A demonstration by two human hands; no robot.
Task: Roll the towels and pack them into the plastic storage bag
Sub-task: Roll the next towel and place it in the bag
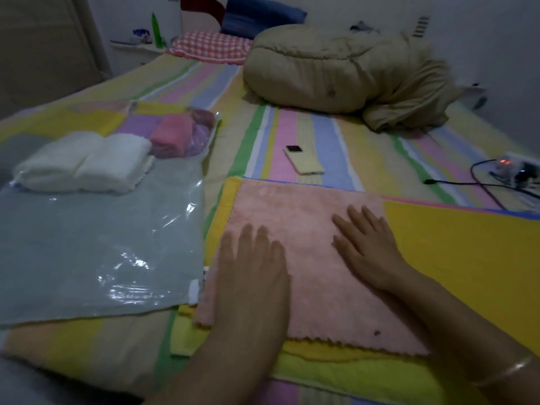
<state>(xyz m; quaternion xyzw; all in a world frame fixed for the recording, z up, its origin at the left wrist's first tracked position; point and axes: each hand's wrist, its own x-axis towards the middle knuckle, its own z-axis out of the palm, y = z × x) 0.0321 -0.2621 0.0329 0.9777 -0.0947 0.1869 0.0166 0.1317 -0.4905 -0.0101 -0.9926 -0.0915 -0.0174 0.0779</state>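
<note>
A pale pink towel [306, 229] lies flat on top of yellow towels [321, 363] and a yellow sheet [453, 258] on the bed. My left hand [254, 267] presses flat on its left half with straight fingers. My right hand [368, 247] lies flat on its right half. The clear plastic storage bag [102, 244] is spread to the left. Inside its far end sit two rolled white towels [84, 162], a rolled pink towel [172, 135] and a purple one [198, 135].
A cream phone [304, 160] lies on the striped bedsheet just beyond the pink towel. A bundled beige duvet [336, 71] fills the far middle. A power strip with black cables [508, 171] sits at the right edge. Pillows lie at the head.
</note>
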